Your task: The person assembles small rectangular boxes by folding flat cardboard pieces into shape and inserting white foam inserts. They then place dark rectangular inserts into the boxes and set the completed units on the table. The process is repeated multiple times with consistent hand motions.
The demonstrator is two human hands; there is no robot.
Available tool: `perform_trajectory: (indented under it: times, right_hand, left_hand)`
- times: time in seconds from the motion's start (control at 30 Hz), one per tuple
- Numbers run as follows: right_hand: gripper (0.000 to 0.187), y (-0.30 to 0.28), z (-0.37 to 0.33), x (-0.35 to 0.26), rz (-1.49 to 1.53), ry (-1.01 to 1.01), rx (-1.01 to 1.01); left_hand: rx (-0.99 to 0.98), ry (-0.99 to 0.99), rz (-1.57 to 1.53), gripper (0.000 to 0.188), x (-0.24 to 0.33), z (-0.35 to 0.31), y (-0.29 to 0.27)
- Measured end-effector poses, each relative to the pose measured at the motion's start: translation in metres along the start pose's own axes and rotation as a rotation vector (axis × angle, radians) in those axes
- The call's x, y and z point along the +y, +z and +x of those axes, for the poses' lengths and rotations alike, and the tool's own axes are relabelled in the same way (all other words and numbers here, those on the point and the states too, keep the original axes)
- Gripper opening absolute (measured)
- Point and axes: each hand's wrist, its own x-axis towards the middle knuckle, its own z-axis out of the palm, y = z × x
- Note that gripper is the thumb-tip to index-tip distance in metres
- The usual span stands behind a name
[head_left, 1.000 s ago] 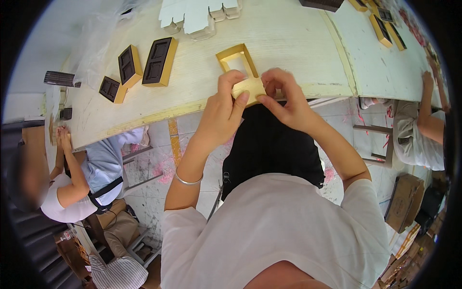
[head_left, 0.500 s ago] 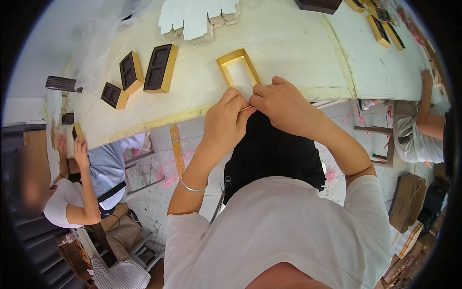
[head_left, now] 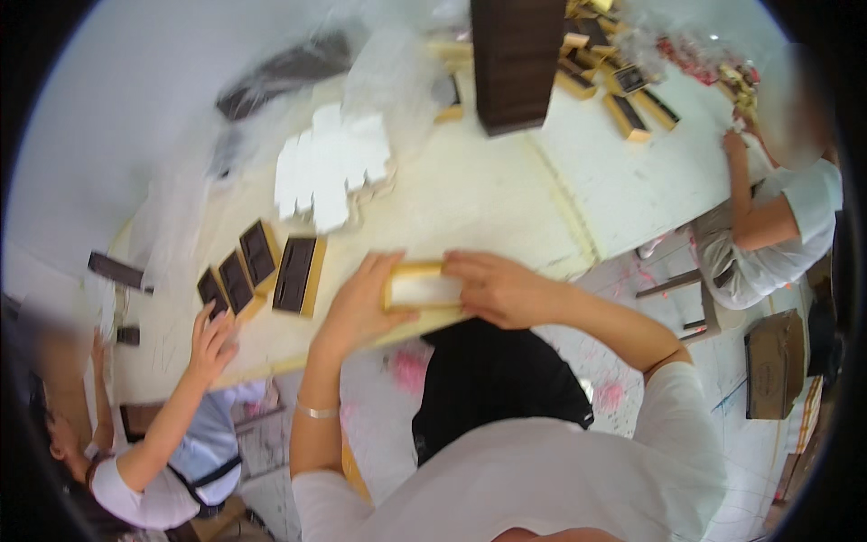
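Between my two hands is a gold card box frame (head_left: 420, 267), long and narrow, with a white area showing inside its walls. My left hand (head_left: 359, 303) grips its left end, thumb at the near side and fingers at the far side. My right hand (head_left: 501, 287) is closed around its right end, covering that corner. The frame is at the table's near edge; whether it rests on the top or is held just above, I cannot tell. Left of my left hand stands a gold box with a dark brown insert (head_left: 293, 275).
Several more such boxes (head_left: 257, 253) stand further left, where a co-worker's hand (head_left: 214, 343) reaches in. Beyond lie white flat cartons (head_left: 332, 167) and a tall dark brown stack (head_left: 513, 68). More gold boxes (head_left: 625, 116) are at the far right, near another seated person (head_left: 768, 208).
My hands have moved apart from a pinch on something thin and now hold the gold frame, which has turned sideways. The co-worker at left has reached to the dark boxes. The view has shifted.
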Motion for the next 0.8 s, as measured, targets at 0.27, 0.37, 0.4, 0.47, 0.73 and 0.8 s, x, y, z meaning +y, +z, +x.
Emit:
perform_trajectory:
  times: [0.27, 0.37, 0.4, 0.47, 0.73, 0.8]
  right_hand:
    - [0.04, -0.173, 0.061, 0.066, -0.727, -0.049, 0.775]
    - [0.043, -0.26, 0.089, 0.103, -1.119, -0.01, 0.738]
    - [0.038, -0.28, 0.091, 0.118, -1.045, 0.145, 0.594]
    - [0.029, -0.303, 0.098, 0.139, -0.863, 0.435, 0.306]
    - [0.021, -0.311, 0.125, 0.132, -0.517, 0.465, 0.523]
    - [0.031, -0.315, 0.117, 0.107, -0.532, 0.259, 0.717]
  left_hand:
    - [0.306, -0.146, 0.047, 0.078, 0.016, -0.025, 0.033]
    - [0.36, -0.128, -0.123, 0.08, 0.009, -0.03, 0.041]
    - [0.355, -0.143, -0.214, 0.08, 0.007, -0.03, 0.042]
    - [0.363, -0.135, -0.168, 0.077, 0.008, -0.028, 0.041]
    - [0.419, -0.132, -0.036, 0.069, 0.011, -0.031, 0.04]
    - [0.417, -0.111, -0.057, 0.069, 0.011, -0.024, 0.043]
